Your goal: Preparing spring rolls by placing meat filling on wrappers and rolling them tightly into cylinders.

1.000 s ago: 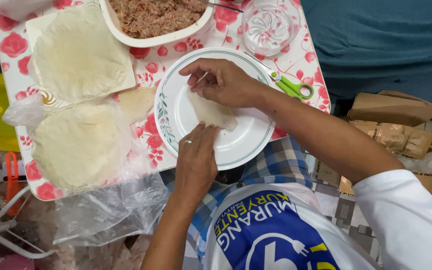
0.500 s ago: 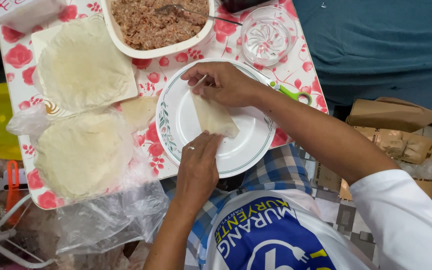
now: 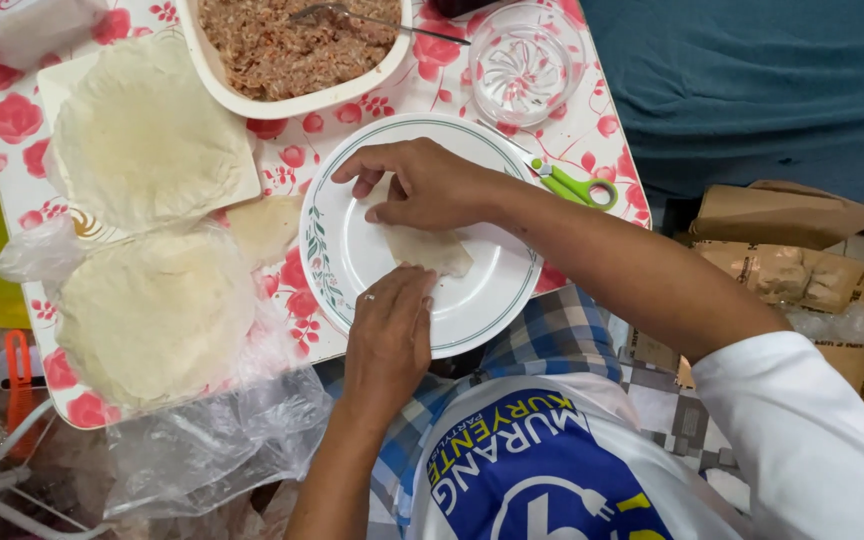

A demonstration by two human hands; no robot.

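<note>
A folded thin wrapper (image 3: 432, 250) lies on a white plate (image 3: 352, 250) with a green rim. My right hand (image 3: 422, 185) presses on the wrapper's far edge, fingers curled over it. My left hand (image 3: 390, 330), with a ring on one finger, rests its fingertips on the wrapper's near edge. Both hands are folding or rolling the wrapper between them.
A white bowl of minced meat filling (image 3: 292, 45) with a spoon stands behind the plate. Round wrappers lie stacked on a board (image 3: 142, 135) and on clear plastic (image 3: 152, 315) at the left. A glass dish (image 3: 524, 62), green-handled scissors (image 3: 574, 185) and brown packets (image 3: 792, 260) are at the right.
The wrapper has been folded smaller and lies lower on the plate. My left hand has closed in on its near edge; my right hand stays on its far side.
</note>
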